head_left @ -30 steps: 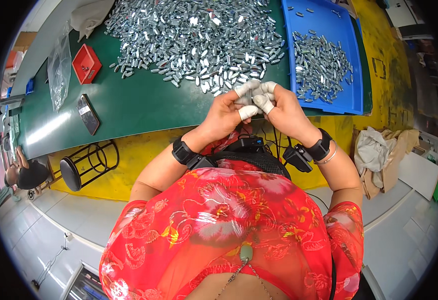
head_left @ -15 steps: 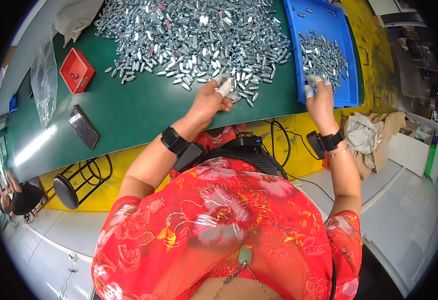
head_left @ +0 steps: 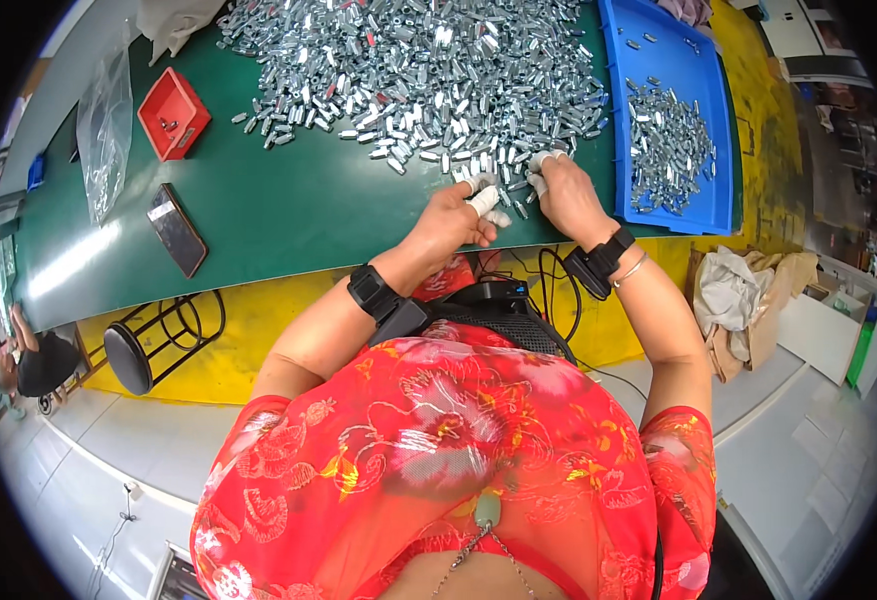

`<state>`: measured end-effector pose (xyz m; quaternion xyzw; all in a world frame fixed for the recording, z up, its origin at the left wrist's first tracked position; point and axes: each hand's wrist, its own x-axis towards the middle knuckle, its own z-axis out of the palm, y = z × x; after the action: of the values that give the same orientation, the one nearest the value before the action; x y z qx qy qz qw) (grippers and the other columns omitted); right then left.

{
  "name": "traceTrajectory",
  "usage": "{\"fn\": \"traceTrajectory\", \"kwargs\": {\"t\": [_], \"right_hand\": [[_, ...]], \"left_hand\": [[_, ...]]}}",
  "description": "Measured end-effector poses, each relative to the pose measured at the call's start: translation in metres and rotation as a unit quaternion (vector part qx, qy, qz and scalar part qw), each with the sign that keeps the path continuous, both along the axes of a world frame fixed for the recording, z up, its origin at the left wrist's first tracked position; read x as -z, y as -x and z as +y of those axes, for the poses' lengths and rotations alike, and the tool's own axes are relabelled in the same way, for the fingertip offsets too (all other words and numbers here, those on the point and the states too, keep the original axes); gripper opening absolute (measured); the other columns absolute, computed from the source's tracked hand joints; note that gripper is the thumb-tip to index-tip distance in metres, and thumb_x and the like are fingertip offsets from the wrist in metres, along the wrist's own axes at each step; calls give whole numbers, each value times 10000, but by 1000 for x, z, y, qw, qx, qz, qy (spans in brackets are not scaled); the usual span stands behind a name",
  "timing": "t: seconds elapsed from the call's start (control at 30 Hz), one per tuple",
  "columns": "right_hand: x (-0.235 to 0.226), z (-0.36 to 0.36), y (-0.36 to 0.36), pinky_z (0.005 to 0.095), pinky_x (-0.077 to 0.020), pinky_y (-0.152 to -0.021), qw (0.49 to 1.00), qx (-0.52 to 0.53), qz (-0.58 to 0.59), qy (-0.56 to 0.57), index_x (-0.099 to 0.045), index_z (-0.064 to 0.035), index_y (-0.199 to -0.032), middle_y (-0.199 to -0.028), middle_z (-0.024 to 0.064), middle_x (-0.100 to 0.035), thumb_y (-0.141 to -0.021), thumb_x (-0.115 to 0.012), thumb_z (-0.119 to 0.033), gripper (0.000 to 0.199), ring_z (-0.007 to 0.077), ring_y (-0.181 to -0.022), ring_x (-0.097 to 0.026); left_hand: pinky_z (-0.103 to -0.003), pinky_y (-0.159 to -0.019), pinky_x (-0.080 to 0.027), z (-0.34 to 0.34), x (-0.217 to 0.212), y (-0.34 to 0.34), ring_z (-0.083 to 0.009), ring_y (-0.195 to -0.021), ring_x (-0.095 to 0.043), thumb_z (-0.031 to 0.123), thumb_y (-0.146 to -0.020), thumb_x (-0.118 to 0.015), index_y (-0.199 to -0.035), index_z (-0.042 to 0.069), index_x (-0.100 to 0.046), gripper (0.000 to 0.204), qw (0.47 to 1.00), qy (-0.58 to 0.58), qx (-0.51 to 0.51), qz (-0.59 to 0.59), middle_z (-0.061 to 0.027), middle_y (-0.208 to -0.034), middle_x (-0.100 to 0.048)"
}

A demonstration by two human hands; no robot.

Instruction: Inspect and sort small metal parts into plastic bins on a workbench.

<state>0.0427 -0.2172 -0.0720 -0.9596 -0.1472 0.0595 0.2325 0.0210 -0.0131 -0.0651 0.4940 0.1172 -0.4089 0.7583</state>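
A large heap of small silvery metal fittings [head_left: 428, 75] spreads over the green tabletop [head_left: 288, 205]. At its near edge my left hand [head_left: 448, 222] is closed, with white covers on the fingertips. Whatever sits between its thumb and fingers is too small to make out. Just to its right, my right hand [head_left: 571, 198] reaches down to a few loose fittings, its covered fingertips pinched together; their contents are hidden. Further right stands a blue tray [head_left: 620, 130] with a smaller pile of similar metal fittings [head_left: 668, 150] inside.
On the left are a red bin [head_left: 165, 150] with a few small parts, a phone [head_left: 177, 230] and a clear plastic bag [head_left: 106, 150]. A black stool [head_left: 128, 357] stands below the table's edge. Cables [head_left: 558, 300] hang near my lap. Another person [head_left: 46, 365] is at far left.
My right hand has moved left, from the blue tray to the near edge of the heap beside my left hand. The whole view has shifted slightly.
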Motion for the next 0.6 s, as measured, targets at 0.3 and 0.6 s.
{"fn": "traceTrajectory", "kwargs": {"t": [0.3,0.6], "right_hand": [[-64,-12,23,303,-470,-700,941,96,125,-300,-543,-2,-959,-871,125,-591,-817,-532,-21,143,228,-783,-590],[-67,-67,46,268,-492,-671,954,26,69,-290,-566,25,-971,-853,113,-635,-799,-583,-19,179,158,-745,-622]], "left_hand": [[-230,-498,-435,-50,2,2,-115,-542,-524,384,-933,-421,-964,9,-525,391,982,182,-16,44,-72,-745,-592],[-242,-530,-441,-99,-8,26,-126,-574,-533,374,-923,-444,-1024,25,-515,370,971,233,-53,33,-64,-752,-580]]}}
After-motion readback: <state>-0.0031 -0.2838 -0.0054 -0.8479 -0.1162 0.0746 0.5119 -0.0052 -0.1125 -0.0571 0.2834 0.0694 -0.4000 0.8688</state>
